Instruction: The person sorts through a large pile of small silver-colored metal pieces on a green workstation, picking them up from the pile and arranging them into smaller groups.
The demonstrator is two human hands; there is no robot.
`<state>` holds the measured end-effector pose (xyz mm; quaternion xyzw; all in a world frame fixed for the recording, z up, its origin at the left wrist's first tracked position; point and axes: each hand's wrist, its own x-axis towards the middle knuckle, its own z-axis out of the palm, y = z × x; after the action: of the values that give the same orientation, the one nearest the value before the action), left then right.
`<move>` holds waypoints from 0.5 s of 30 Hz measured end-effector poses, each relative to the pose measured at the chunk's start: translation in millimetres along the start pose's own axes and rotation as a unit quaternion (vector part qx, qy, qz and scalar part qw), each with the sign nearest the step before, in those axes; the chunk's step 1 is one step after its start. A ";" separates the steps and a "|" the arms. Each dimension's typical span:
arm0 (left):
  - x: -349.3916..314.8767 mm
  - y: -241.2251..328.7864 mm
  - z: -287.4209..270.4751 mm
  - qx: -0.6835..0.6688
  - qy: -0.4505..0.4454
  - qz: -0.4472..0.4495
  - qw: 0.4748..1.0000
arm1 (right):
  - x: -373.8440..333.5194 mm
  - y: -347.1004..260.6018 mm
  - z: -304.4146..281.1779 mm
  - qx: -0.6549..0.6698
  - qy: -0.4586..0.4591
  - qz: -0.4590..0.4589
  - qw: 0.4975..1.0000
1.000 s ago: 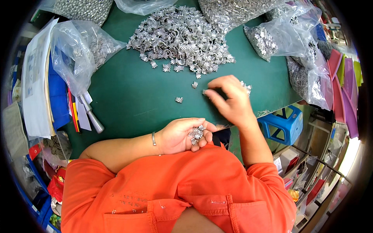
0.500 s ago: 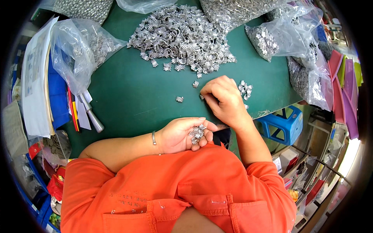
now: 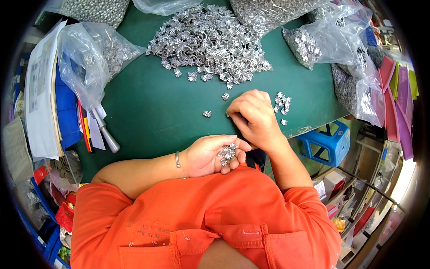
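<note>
My left hand (image 3: 210,156) lies palm up near the table's front edge, its fingers curled around several small silver metal parts (image 3: 227,154). Above and to the right of it, my right hand (image 3: 256,117) is closed in a pinch over the table; at its fingertips a small metal part (image 3: 227,114) barely shows. A single metal part (image 3: 207,114) lies to the left of those fingertips, and another part (image 3: 225,96) rests just beyond them. To the right of my right hand sits a small cluster of the same parts (image 3: 282,102).
A big heap of metal parts (image 3: 210,45) covers the far middle of the green table (image 3: 152,107). Plastic bags of parts stand at the left (image 3: 85,58) and right (image 3: 340,45). Pens and a metal-tipped tool (image 3: 107,134) lie left; a blue stool (image 3: 329,143) stands right.
My right hand has shifted slightly left, uncovering more of the small cluster at its right. My left hand stays in place with its metal parts.
</note>
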<state>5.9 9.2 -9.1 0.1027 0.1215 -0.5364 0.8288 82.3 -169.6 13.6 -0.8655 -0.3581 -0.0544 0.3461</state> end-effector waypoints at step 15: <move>-2.3 -0.6 1.0 0.002 0.016 0.009 1.000 | -9.1 10.5 -33.5 -0.080 0.105 0.027 0.991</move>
<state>4.6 10.7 -7.5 0.1137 0.1326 -0.5275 0.8314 87.6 -201.6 29.9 -0.8891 -0.2912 -0.1642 0.3126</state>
